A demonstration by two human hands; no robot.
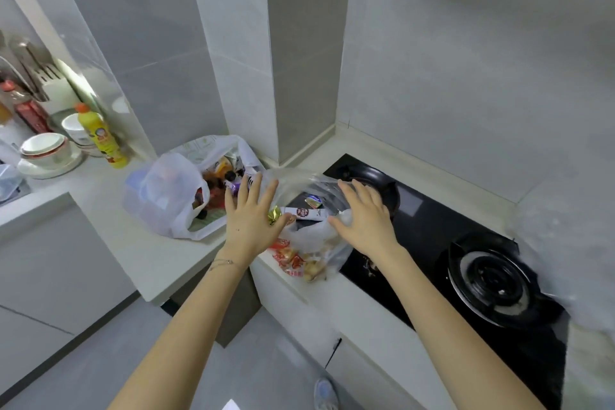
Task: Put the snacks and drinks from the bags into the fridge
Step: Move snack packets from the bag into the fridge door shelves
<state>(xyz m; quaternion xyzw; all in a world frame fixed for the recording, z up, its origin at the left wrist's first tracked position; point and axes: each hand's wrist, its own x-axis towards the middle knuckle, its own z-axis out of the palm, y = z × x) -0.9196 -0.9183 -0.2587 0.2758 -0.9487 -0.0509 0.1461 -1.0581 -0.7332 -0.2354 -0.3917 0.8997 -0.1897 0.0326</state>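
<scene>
**Both grips released at the clear bag; goods lie bagged on the table**

Left grip (251, 220): released. The fingers are straight and spread, palm down, and hold nothing. It sits between the two bags, with the thumb just beside a gold-wrapped sweet (275, 214). Whether it touches the bag film cannot be told.

Right grip (362, 220): released. The fingers are straight and close together, lying on the upper film of the clear bag (299, 180). The thumb rests by a bunched white fold of plastic. Nothing is pinched or clasped.

Clear bag: it lies on the white table (159, 263) at the corner, partly over the edge of the black hob (419, 223), with its mouth open. Inside, between the two grips, are the gold-wrapped sweet, a white stick packet (304, 212) lying flat and a small packet (312, 201) beyond it. Red-wrapped snacks (287, 257) are heaped at the near end of the bag, below the left wrist.

White bag (159, 200): it stands on the table just left of the left grip, mouth open toward the camera. Dark-topped items and a purple pack (235, 189) show inside, but the contents are too crowded to list further.

Surroundings: the hob has a near burner (489, 280) at right, and the far one is partly hidden behind the right grip. On the far left of the table stand a yellow bottle (100, 138) and stacked bowls (46, 150), well apart from the bags. A shoe (326, 393) shows on the floor at the bottom edge.
</scene>
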